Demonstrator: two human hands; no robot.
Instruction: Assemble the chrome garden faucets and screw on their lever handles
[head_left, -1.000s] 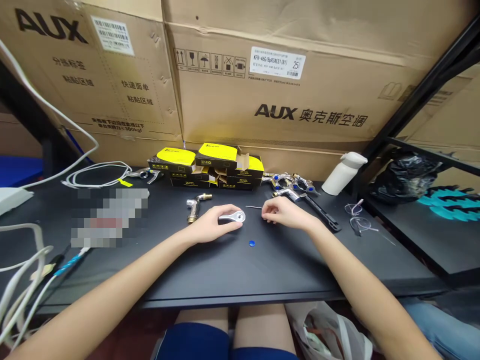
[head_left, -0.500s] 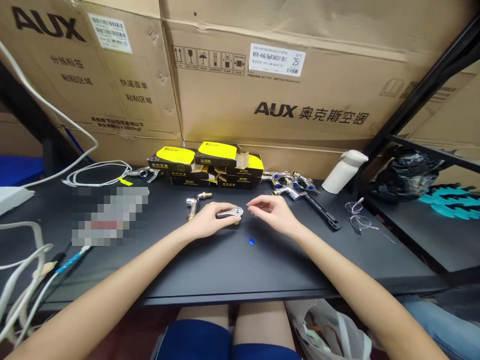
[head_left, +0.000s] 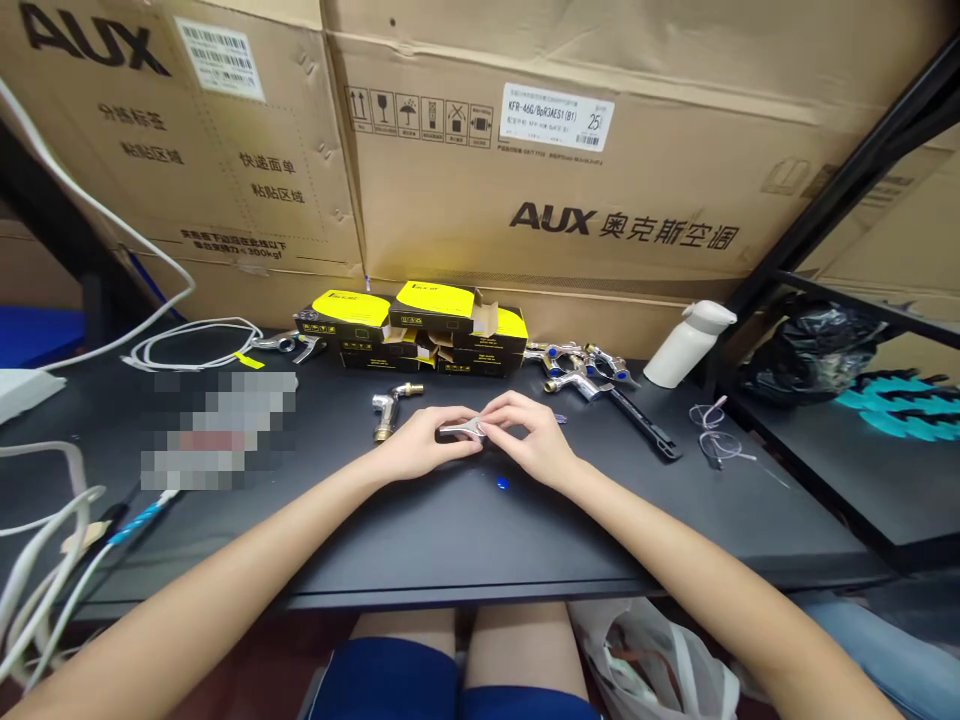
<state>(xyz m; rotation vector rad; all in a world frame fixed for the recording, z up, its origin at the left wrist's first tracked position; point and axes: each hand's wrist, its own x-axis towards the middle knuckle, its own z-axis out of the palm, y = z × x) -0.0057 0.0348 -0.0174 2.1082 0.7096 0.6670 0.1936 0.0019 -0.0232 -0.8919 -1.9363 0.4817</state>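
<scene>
My left hand [head_left: 416, 442] grips a chrome faucet handle [head_left: 459, 430], fingers above it and thumb below. At the handle's round end, the fingertips of my right hand [head_left: 529, 440] are pinched together and touch it; whatever small thing they hold is hidden. On the desk just below lies a small blue cap [head_left: 502, 483]. Left of the handle, a chrome faucet [head_left: 385, 412] with brass-coloured ends rests on the desk. A small shiny piece [head_left: 560, 418] shows just behind my right hand, too small to name.
Black-and-yellow boxes [head_left: 435, 305] are stacked at the back. Right of them lie several chrome faucets [head_left: 589, 362], a black wrench-like tool [head_left: 646, 425], a white bottle [head_left: 686, 345] and glasses [head_left: 716, 435]. White cables [head_left: 52, 470] run along the left.
My right hand has moved left and its fingertips now meet the round end of the faucet handle. The handle has tilted in my left hand, its round face turning away from view.
</scene>
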